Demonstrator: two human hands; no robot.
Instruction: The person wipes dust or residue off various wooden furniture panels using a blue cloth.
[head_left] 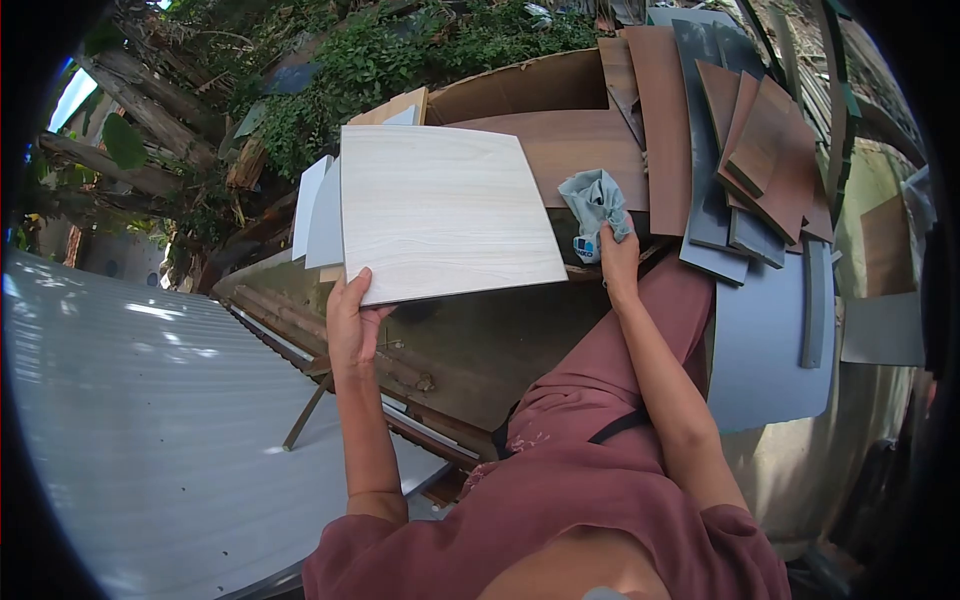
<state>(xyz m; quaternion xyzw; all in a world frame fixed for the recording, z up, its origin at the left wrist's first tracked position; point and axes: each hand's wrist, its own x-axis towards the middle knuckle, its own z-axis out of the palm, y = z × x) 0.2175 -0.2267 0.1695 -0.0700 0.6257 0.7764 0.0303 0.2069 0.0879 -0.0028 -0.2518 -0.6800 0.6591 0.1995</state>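
Note:
A pale wood-grain board (pixel 445 210) is held up, tilted, in front of me. My left hand (pixel 352 315) grips its lower left corner, thumb on the light face and fingers behind the edge. To the right of the board, my right hand (pixel 618 250) is closed around a crumpled grey-blue cloth (pixel 595 200), which has a blue and white printed patch near its bottom. The cloth is apart from the board's face. Behind the board, a brown wooden panel (pixel 580 150) is partly hidden.
Brown and grey board offcuts (pixel 765 150) lie stacked at the right, above a large grey panel (pixel 765 340). A corrugated metal sheet (pixel 150 400) spans the left. Green plants (pixel 400 60) and logs (pixel 150 110) stand behind. White and blue boards (pixel 315 210) peek out left of the held board.

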